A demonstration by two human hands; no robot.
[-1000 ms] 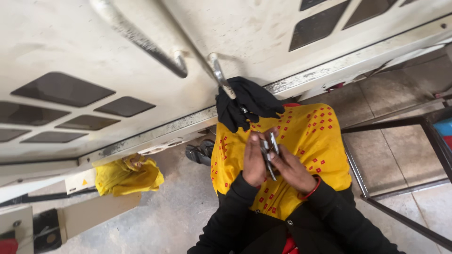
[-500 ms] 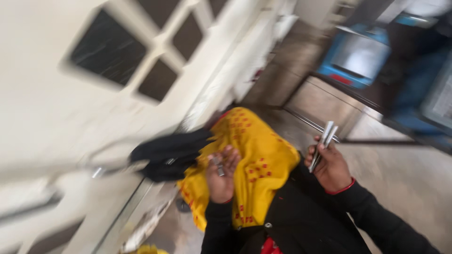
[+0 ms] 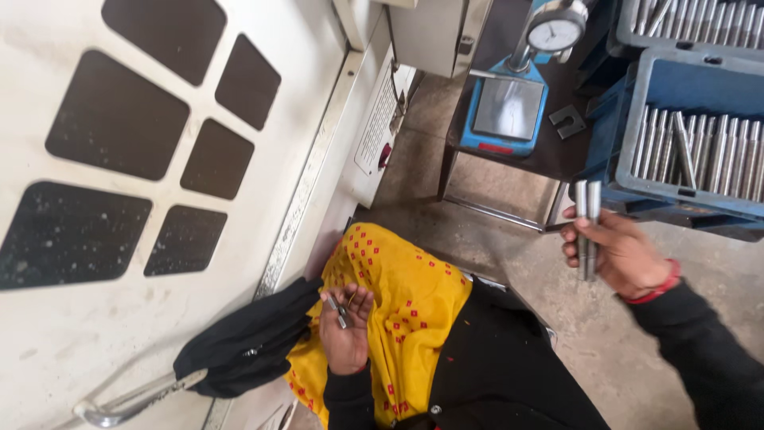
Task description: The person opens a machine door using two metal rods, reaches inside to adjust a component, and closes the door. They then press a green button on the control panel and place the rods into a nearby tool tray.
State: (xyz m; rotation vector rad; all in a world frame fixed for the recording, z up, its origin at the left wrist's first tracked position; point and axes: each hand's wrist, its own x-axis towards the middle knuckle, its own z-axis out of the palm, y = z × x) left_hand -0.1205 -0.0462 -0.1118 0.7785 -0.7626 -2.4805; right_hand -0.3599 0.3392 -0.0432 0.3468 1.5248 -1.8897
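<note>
My right hand point(image 3: 619, 253) is raised at the right and grips two long metal rods point(image 3: 587, 227) upright, just below a blue crate point(image 3: 694, 131) filled with several similar rods. My left hand point(image 3: 346, 326) rests palm up over a yellow cloth with red dots point(image 3: 406, 310) on my lap and holds a small metal piece point(image 3: 337, 311) in its curled fingers. A black cloth point(image 3: 243, 346) hangs from a metal handle point(image 3: 127, 404) on the white machine door point(image 3: 159, 263) at the left.
A blue gauge stand with a round dial point(image 3: 521, 95) sits on a dark table at the top. A second blue crate of rods point(image 3: 688, 20) lies behind the first. Grey concrete floor point(image 3: 509, 239) runs between the machine and the table.
The view has swung right from the machine door toward the crates. My hands have parted; the right one carried the rods up and to the right, the left stayed over the yellow cloth.
</note>
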